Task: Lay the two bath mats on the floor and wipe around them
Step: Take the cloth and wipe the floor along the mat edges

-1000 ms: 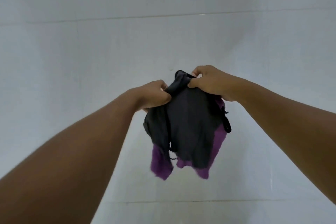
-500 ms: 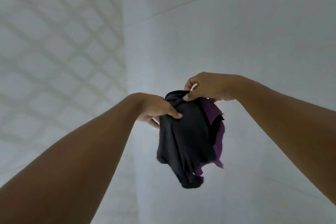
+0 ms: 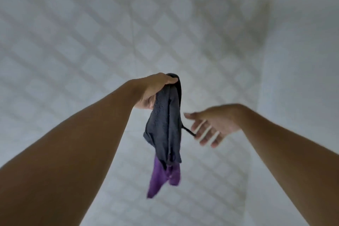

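A dark grey cloth (image 3: 166,126) with a purple cloth (image 3: 159,180) showing below it hangs bunched in mid-air at the centre. My left hand (image 3: 154,91) grips the bundle at its top. My right hand (image 3: 211,124) is just to the right of the cloths, fingers spread, holding nothing; a thin dark loop of the grey cloth reaches toward its fingers. No mat lies on the floor in this view.
Pale floor tiles (image 3: 91,42) with a diamond grid pattern fill the left and centre. A plain white wall (image 3: 302,42) rises on the right, meeting the floor along a near-vertical line.
My right hand has let go of the cloths and moved down and right, opening. The bundle now hangs long from my left hand alone. The view has swung toward the patterned floor.
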The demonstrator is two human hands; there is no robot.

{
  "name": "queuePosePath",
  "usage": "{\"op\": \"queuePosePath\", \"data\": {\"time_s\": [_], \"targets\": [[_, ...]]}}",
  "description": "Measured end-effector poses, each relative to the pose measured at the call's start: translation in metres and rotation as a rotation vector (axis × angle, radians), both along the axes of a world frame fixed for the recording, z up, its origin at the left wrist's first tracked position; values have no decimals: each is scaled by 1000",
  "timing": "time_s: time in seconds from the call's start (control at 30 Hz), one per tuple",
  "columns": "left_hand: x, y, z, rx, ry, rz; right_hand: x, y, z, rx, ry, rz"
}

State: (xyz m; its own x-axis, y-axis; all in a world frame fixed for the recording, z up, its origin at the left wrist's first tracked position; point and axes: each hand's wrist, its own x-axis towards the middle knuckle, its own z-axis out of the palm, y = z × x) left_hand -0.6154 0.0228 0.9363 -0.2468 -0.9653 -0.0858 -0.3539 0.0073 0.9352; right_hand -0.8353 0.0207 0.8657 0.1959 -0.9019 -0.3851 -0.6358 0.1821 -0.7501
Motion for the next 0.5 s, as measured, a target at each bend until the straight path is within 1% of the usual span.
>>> {"op": "queuePosePath", "data": {"time_s": [0.07,0.1,0.17,0.3,0.33,0.4,0.47,0.5], "targets": [[17,-2,1,-23,104,121,23,-21,-34,176,-6,139],[24,-1,2,-28,142,174,35,-28,-50,227,-16,208],[33,4,3,-34,173,260,59,-36,-72,244,-88,321],[53,20,-4,-80,211,462,87,-44,-81,252,-371,419],[61,25,-9,-95,230,529,91,-47,-78,269,-435,436],[77,39,-18,-113,261,667,99,-54,-71,282,-550,400],[93,58,-28,-114,255,775,110,-58,-64,224,-590,347],[100,69,-32,-108,246,820,116,-57,-62,160,-569,337]]}}
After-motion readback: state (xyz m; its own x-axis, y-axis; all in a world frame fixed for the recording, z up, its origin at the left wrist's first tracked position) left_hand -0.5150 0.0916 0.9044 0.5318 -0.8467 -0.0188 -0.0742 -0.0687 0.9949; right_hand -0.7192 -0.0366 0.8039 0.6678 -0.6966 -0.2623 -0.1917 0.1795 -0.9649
